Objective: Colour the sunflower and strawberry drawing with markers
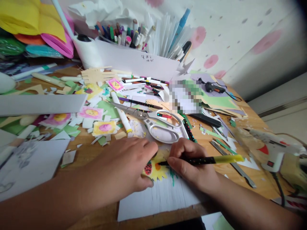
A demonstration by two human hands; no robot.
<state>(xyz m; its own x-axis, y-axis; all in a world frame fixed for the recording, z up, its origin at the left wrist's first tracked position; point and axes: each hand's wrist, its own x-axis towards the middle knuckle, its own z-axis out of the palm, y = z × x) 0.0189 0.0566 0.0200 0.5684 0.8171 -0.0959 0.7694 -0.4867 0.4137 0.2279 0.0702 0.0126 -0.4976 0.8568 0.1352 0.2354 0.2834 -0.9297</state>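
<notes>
Head view. A yellow paper cutout [157, 174] lies on a white sheet [153, 198], on the near side of the scissors [149, 123]. Left hand [127, 166] covers its edge, grip hidden; right hand [194, 172] pinches a black marker [205, 160]. Cutout probably light, easily creased; hold by margins.

Black-dotted pen [202, 160], yellow-ended, slanted; tip at orange spot on jagged-edged yellow cutout [154, 174], over white paper [148, 201].
</notes>
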